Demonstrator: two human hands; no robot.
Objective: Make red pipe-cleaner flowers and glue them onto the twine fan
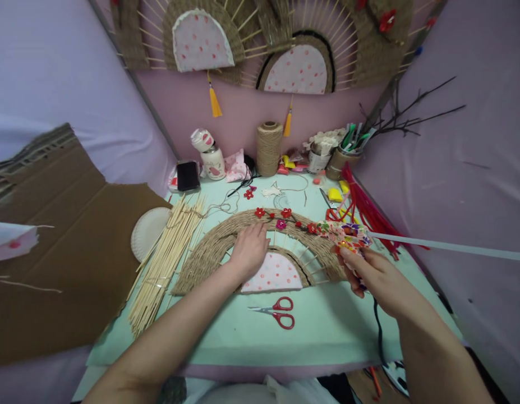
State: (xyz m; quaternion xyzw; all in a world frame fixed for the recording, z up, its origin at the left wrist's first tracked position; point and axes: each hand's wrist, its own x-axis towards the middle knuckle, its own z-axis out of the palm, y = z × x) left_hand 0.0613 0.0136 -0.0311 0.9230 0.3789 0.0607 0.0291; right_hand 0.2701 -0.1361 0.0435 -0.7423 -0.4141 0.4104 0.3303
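My left hand (pixel 250 247) lies with fingers stretched out on a half-round fan (pixel 201 252) woven of twine over thin sticks. Its inner half-circle of white cloth (pixel 276 272) has pink dots. Red flowers (pixel 286 213) and a magenta flower (pixel 280 224) sit along a dark twig on the woven band. My right hand (pixel 369 269) is wrapped round a flower-patterned hot glue gun (pixel 348 233), its front end over the right part of the band. A long whitish glue stick (pixel 449 244) sticks out of its back. Whether the nozzle touches the fan cannot be made out.
Red-handled scissors (pixel 280 312) lie before the fan. On the left are a bundle of thin sticks (pixel 162 269), a paper plate (pixel 148 233) and cardboard (pixel 66 269). A twine spool (pixel 268 148) and a pot of tools (pixel 344 160) stand behind. A black cord (pixel 378 331) hangs at right.
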